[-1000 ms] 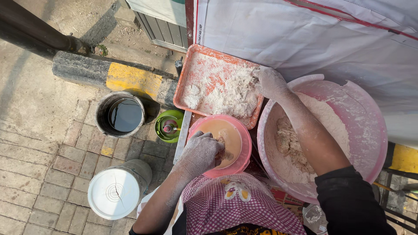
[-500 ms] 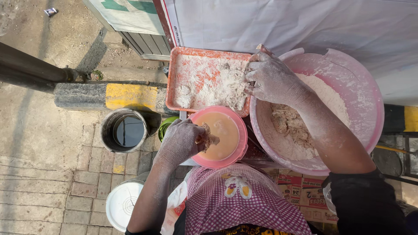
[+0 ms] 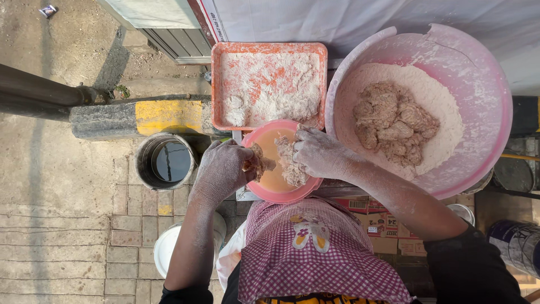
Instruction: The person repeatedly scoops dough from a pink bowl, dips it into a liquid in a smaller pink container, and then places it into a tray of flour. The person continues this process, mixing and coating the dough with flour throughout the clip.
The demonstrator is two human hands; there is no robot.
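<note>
My left hand (image 3: 223, 169), dusted with flour, grips a battered piece of food (image 3: 259, 164) at the left rim of a small pink bowl (image 3: 281, 193) of orange batter. My right hand (image 3: 318, 153) holds a floured piece of food (image 3: 291, 163) over the same bowl. Right of it stands a big pink basin (image 3: 478, 112) with flour and a heap of coated pieces (image 3: 394, 121). Behind the bowl lies an orange tray (image 3: 269, 48) spread with flour.
A dark bucket of liquid (image 3: 166, 161) stands on the paving at the left, a white lidded bucket (image 3: 169, 247) below it. A yellow-painted kerb (image 3: 163, 117) and a pipe (image 3: 39, 93) lie further left. Cardboard boxes (image 3: 377, 222) sit under the basin; a checked apron (image 3: 315, 253) covers my front.
My right hand came back from the tray and basin to the small bowl, carrying a floured piece. The left hand stayed at the bowl's left rim. The view shifted closer.
</note>
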